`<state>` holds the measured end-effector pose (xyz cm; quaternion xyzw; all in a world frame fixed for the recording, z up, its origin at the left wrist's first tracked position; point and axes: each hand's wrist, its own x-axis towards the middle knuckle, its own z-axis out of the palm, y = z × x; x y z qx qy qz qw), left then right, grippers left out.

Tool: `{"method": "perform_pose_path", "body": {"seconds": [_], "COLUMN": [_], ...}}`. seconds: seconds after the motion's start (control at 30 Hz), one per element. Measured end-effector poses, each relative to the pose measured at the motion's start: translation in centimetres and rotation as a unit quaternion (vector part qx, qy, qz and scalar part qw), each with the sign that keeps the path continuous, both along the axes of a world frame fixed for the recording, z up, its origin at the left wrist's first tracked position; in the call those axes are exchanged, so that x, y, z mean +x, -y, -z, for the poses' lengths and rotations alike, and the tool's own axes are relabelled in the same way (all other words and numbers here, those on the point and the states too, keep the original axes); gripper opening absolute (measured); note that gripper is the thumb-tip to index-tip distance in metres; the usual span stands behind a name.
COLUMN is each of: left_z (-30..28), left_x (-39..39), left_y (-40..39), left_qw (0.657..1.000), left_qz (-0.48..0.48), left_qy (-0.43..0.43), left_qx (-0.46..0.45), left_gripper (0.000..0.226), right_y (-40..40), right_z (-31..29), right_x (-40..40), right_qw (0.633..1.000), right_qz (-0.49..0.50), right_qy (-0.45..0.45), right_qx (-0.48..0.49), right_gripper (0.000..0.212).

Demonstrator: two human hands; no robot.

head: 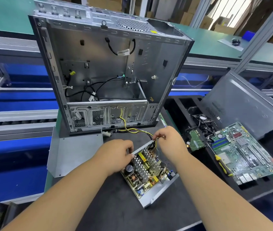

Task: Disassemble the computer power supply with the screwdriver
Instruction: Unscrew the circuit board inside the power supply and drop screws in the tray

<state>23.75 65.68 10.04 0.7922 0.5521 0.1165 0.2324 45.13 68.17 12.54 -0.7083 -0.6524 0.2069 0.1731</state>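
Both hands point(142, 147) on open PSU point(149, 170) rim.

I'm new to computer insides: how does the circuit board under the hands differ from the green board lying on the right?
The power supply board is yellowish, crowded with tall metal fins and coils, and sits in a metal tray. The motherboard is green, larger, mostly flat, and lies bare on black foam. The left hand and right hand grip the power supply's edge; nothing touches the motherboard.

A single wide-angle head-worn camera is looking forward and steeply down from the person's own standpoint, sitting close over the dark grey work mat point(115, 205). It is facing the upright, opened grey metal computer case point(109, 70), with straight lines bowing toward the frame edges.
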Motion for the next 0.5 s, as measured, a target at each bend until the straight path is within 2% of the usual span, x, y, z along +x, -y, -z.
{"method": "perform_pose_path", "body": {"seconds": [0.2, 0.33, 0.43, 0.5], "left_z": [-0.3, -0.3, -0.2, -0.3], "left_x": [-0.1, -0.2, -0.2, -0.2], "left_y": [-0.4, -0.4, -0.6, -0.8], "left_qw": [1.0, 1.0, 0.999, 0.998], "left_qz": [0.001, 0.003, 0.006, 0.005], "left_qy": [0.002, -0.002, 0.005, 0.018], "left_qx": [-0.017, -0.028, -0.044, -0.056], "left_gripper": [0.01, 0.01, 0.009, 0.009], "right_y": [-0.1, 0.4, 1.4, 2.6], "right_z": [-0.2, -0.4, -1.1, -1.5], "right_x": [0.4, 1.1, 1.1, 0.5], "right_qw": [0.999, 0.995, 0.996, 0.992], "right_qz": [0.019, 0.033, 0.039, 0.011], "right_qy": [-0.014, -0.032, -0.012, 0.014], "right_qx": [-0.038, -0.083, -0.08, -0.123], "right_gripper": [0.04, 0.051, 0.031, 0.012]}}
